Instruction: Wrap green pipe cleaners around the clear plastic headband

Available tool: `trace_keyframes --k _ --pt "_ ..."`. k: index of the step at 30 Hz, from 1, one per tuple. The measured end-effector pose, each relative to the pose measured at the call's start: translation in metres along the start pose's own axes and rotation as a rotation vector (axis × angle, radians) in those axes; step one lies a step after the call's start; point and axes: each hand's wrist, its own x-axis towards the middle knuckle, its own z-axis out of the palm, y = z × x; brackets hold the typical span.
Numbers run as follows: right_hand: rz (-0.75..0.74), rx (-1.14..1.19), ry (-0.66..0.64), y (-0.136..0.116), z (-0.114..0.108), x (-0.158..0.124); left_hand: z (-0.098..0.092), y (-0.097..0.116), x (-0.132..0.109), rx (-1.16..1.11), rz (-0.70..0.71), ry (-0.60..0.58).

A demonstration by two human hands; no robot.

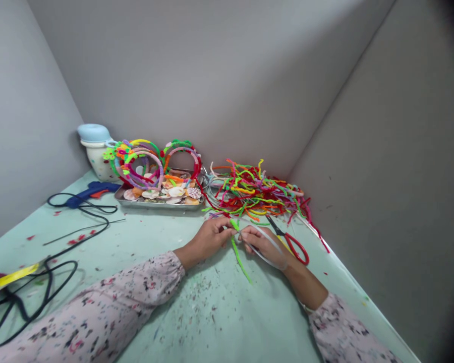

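Note:
Over the table my left hand [213, 236] pinches a bright green pipe cleaner [241, 260], whose loose tail hangs down between the two hands. My right hand [260, 244] is closed on a thin whitish headband [274, 243], which loops back over the wrist. Both sets of fingertips nearly meet where the pipe cleaner crosses the band's end; the exact contact there is too small to make out. Scissors [295, 248] with red handles lie just beyond my right hand.
A heap of coloured pipe cleaners [249, 194] lies behind the hands. Wrapped headbands [144, 169] rest on a metal tray [155, 204] of shells [176, 191]. At left are a blue glue gun [87, 193], its black cord [106, 222] and a blue-lidded cup [100, 159]. Walls enclose the table.

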Motion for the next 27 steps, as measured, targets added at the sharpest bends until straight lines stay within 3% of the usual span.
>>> trace_keyframes --k 9,13,18,27 --pt "-0.028 0.016 -0.009 0.0103 -0.0027 0.003 0.0018 0.002 -0.0004 -0.006 -0.008 0.011" --pt "-0.017 -0.002 0.095 0.0067 -0.0011 0.0004 0.0032 0.0025 0.0007 -0.055 -0.057 0.019" --pt "-0.103 -0.007 0.224 0.0023 0.0005 -0.0024 -0.0004 0.0065 -0.0001 -0.128 -0.074 0.049" --pt "-0.108 -0.096 0.197 0.0011 0.0033 -0.003 -0.0048 0.0063 -0.0014 -0.066 -0.113 -0.027"
